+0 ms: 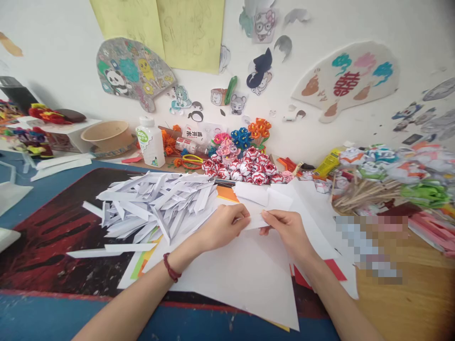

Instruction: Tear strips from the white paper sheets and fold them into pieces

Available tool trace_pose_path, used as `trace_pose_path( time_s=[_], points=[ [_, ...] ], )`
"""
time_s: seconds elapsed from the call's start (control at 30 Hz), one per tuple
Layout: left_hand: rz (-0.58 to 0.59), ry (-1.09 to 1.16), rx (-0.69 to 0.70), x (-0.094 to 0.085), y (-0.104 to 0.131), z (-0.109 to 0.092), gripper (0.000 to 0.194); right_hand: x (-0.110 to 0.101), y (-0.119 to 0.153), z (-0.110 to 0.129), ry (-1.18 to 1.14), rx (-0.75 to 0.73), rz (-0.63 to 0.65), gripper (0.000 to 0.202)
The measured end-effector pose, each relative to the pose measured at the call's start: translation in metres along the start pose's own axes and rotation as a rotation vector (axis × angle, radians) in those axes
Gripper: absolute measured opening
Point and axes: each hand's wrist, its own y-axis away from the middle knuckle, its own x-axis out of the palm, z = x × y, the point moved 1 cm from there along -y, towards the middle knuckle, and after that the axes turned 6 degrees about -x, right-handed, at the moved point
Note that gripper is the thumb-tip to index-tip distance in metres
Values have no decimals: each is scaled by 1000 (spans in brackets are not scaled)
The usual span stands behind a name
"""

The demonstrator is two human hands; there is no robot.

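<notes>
A small white strip of paper (256, 221) is pinched between my two hands above large white sheets (245, 270). My left hand (223, 225), with a dark red braided bracelet on its wrist, grips the strip's left end. At the right end, the thumb and fingers of my right hand (286, 229) are closed on it. Left of my hands lies a heap of folded white paper strips (159, 201). More flat white paper pieces (252, 193) rest just beyond my fingers.
Along the wall stand a clear bottle (151, 144), a round tan bowl (108, 137) and red-and-white paper flowers (245, 166). Thin wooden sticks (369, 193) and wrapped bundles (387, 158) crowd the right side. A dark red-and-black mat (60, 251) covers part of the blue table (46, 315).
</notes>
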Motion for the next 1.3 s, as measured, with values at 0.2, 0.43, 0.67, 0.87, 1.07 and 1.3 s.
trace_pose_path(
  time_s=[0.2,0.43,0.67,0.87,1.07,1.3],
  points=[
    [-14,-79,-32,-6,-2,3,17,-4,-2,-1,34,15,-5,37],
    [-40,-260,55,-2,-7,12,14,0,-2,-11,347,-59,118,20],
    [-52,-444,126,2,-11,25,12,2,-4,-14,504,-211,153,10],
    [-40,-681,245,4,-7,21,17,0,-2,-16,668,-419,185,15],
    [16,-965,396,3,2,9,9,-2,4,-13,1036,-719,268,25],
    [87,-1011,464,-4,6,4,12,-5,8,-10,1008,-686,388,21]
  ],
)
